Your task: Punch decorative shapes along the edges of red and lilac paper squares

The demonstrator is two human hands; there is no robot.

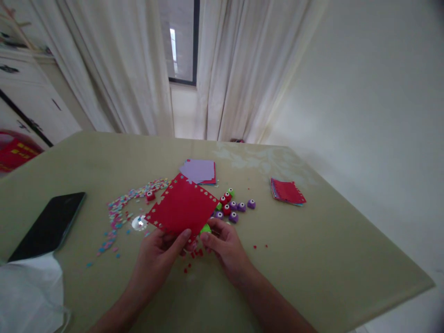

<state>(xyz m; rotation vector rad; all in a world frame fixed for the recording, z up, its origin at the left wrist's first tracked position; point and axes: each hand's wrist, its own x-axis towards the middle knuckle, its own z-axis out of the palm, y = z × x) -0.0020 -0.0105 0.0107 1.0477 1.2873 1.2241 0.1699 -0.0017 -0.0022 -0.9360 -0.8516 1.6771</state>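
A square sheet of red paper (183,203), with small shapes punched along its edges, is tilted up above the table. My left hand (157,253) grips its near edge, thumb on top. At the sheet's near right edge, my right hand (225,247) is closed on a small green craft punch (206,229), partly hidden by the fingers and paper. Just beyond lie several small craft punches (242,206) in purple, red and green. A single red punch (150,195) sits left of the sheet. Red paper bits (197,253) lie beneath my hands.
Behind the sheet is a stack of lavender and red paper (203,169). Punched paper squares (287,191) are stacked at right. Colourful confetti (120,206) spreads at left near a shiny round disc (139,223). A phone (50,224) and white face mask (29,293) occupy the left side.
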